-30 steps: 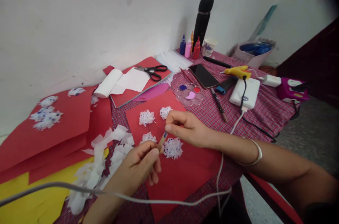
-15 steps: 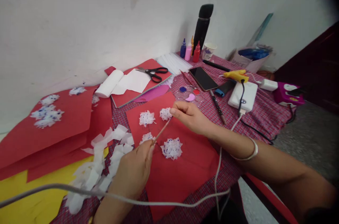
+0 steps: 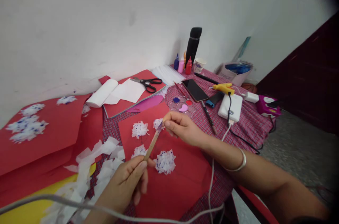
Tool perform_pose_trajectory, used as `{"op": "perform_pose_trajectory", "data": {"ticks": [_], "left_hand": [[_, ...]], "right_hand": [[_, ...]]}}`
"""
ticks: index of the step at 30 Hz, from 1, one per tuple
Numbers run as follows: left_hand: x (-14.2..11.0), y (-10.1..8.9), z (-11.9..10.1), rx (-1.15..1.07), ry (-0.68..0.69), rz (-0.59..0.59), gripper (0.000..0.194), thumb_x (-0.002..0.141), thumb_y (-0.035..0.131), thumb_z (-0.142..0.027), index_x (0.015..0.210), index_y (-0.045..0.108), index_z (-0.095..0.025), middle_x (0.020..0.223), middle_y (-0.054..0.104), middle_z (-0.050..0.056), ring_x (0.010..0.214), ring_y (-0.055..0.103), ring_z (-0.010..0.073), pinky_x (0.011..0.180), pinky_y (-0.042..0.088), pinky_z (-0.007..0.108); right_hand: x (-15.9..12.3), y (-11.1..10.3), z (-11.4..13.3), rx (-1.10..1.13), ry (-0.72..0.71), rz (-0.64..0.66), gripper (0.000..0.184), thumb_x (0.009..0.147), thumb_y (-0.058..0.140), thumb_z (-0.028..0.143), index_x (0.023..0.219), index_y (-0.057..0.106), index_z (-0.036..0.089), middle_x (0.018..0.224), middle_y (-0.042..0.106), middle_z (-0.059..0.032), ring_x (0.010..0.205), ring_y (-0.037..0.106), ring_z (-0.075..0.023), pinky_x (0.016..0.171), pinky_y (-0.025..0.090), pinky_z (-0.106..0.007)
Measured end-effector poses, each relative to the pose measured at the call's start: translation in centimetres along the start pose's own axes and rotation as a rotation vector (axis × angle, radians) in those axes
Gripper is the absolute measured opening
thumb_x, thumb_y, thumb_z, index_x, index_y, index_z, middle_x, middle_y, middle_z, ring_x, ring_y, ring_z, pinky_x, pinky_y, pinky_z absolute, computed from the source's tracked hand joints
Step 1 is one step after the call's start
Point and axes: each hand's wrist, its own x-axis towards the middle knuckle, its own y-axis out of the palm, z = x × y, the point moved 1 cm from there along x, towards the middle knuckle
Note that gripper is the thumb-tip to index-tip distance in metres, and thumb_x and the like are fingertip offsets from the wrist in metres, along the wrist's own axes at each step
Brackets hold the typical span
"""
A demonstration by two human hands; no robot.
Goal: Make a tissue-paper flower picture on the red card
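Observation:
My left hand [image 3: 132, 176] is closed on the lower end of a flat wooden craft stick [image 3: 152, 145], which slants up to the right. At its upper tip, my right hand [image 3: 180, 127] pinches something small and purplish-blue, possibly painted tissue; the fingers partly hide it. Both hands are above a red paper sheet [image 3: 169, 192]. On this sheet sit several white tufted paper clusters with blue specks, the most exposed being a round cluster [image 3: 165, 162] below the stick. The cluster farthest right at the back is partly covered by my right hand.
White tissue pieces [image 3: 87, 165] lie left of the sheet. Behind are scissors [image 3: 149, 83], a paint palette [image 3: 182, 106], a phone [image 3: 195, 90] and paint bottles [image 3: 181, 65]. A yellow glue gun [image 3: 224, 88] and power bank [image 3: 231, 107] stand right. A white cable [image 3: 132, 218] crosses the foreground.
The camera view has shifted, so the table appears lower and further left. The stick has turned from edge-on to showing its flat side, and both hands remain at its ends.

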Motion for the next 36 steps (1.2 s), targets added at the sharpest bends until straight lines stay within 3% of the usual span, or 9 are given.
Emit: {"op": "perform_pose_trajectory", "data": {"ticks": [14, 20, 22, 25, 27, 29, 31, 33, 36], "left_hand": [[0.3, 0.6, 0.6, 0.111, 0.110, -0.072, 0.044, 0.089, 0.045, -0.060, 0.089, 0.058, -0.018, 0.055, 0.055, -0.004, 0.036, 0.046, 0.0068, 0.038, 0.031, 0.017], [-1.1, -0.2, -2.5, -0.279, 0.260, -0.559, 0.027, 0.086, 0.058, -0.047, 0.083, 0.055, -0.020, 0.051, 0.053, -0.007, 0.034, 0.042, 0.0061, 0.036, 0.031, 0.014], [-1.2, -0.7, -3.1, -0.388, 0.303, -0.593, 0.026, 0.083, 0.060, -0.046, 0.080, 0.054, -0.021, 0.048, 0.052, -0.007, 0.034, 0.041, 0.0072, 0.033, 0.030, 0.015], [-1.1, -0.4, -3.0, -0.386, 0.206, -0.453, 0.032, 0.084, 0.057, -0.046, 0.067, 0.053, -0.019, 0.046, 0.050, -0.005, 0.034, 0.039, 0.0078, 0.032, 0.029, 0.016], [-1.2, 0.5, -2.8, -0.291, 0.139, -0.311, 0.039, 0.086, 0.053, -0.046, 0.058, 0.051, -0.019, 0.046, 0.050, -0.003, 0.038, 0.042, 0.0083, 0.035, 0.031, 0.017], [-1.5, 1.7, -2.8, -0.138, 0.104, -0.159, 0.043, 0.089, 0.049, -0.046, 0.056, 0.053, -0.019, 0.049, 0.053, -0.001, 0.042, 0.046, 0.0094, 0.040, 0.035, 0.019], [-2.0, 2.8, -3.0, 0.045, 0.124, -0.016, 0.044, 0.093, 0.042, -0.045, 0.062, 0.058, -0.018, 0.056, 0.058, 0.000, 0.049, 0.051, 0.0110, 0.048, 0.039, 0.022], [-2.5, 3.6, -3.0, 0.293, 0.228, 0.090, 0.043, 0.098, 0.037, -0.043, 0.071, 0.061, -0.019, 0.066, 0.062, 0.001, 0.059, 0.055, 0.0135, 0.056, 0.040, 0.025], [-2.5, 4.7, -1.6, 0.764, 0.462, 0.113, 0.031, 0.098, 0.041, -0.036, 0.081, 0.061, -0.019, 0.079, 0.065, 0.003, 0.071, 0.058, 0.0179, 0.063, 0.040, 0.030]], "right_hand": [[-0.3, 0.3, 0.4, -0.060, -0.034, -0.023, 0.020, 0.086, 0.059, 0.033, 0.076, 0.051, 0.018, 0.060, 0.044, 0.0060, 0.051, 0.037, -0.0072, 0.048, 0.029, -0.021], [-0.2, -0.6, 0.5, -0.239, -0.088, -0.165, 0.034, 0.095, 0.043, 0.030, 0.062, 0.039, 0.020, 0.054, 0.037, 0.0064, 0.048, 0.032, -0.0076, 0.047, 0.027, -0.023], [-0.4, -0.6, 0.5, -0.268, -0.141, -0.154, 0.034, 0.096, 0.043, 0.030, 0.064, 0.041, 0.020, 0.055, 0.039, 0.0062, 0.048, 0.034, -0.0076, 0.048, 0.030, -0.022], [-1.0, 0.4, 0.8, -0.382, -0.275, 0.005, 0.009, 0.093, 0.048, 0.020, 0.094, 0.057, 0.018, 0.068, 0.053, 0.0030, 0.059, 0.048, -0.0092, 0.058, 0.040, -0.023], [-1.7, 1.5, 1.1, -0.487, -0.335, 0.211, 0.030, 0.092, 0.047, 0.012, 0.120, 0.053, 0.018, 0.081, 0.062, -0.0008, 0.069, 0.056, -0.0108, 0.067, 0.045, -0.025], [-2.3, 2.4, 1.3, -0.570, -0.361, 0.407, 0.037, 0.091, 0.045, 0.008, 0.125, 0.052, 0.018, 0.090, 0.067, -0.0042, 0.076, 0.060, -0.0119, 0.071, 0.046, -0.026], [-2.6, 2.8, 1.3, -0.611, -0.360, 0.482, 0.024, 0.091, 0.048, 0.011, 0.111, 0.059, 0.018, 0.090, 0.068, -0.0057, 0.077, 0.061, -0.0135, 0.070, 0.046, -0.027], [-2.4, 2.3, 1.1, -0.608, -0.319, 0.379, 0.006, 0.092, 0.054, 0.020, 0.091, 0.060, 0.019, 0.079, 0.066, -0.0042, 0.070, 0.060, -0.0142, 0.065, 0.045, -0.027], [-1.5, 0.6, 0.6, -0.476, -0.211, 0.066, 0.024, 0.095, 0.050, 0.039, 0.080, 0.054, 0.020, 0.070, 0.062, -0.0020, 0.060, 0.056, -0.0127, 0.057, 0.043, -0.026]]}}
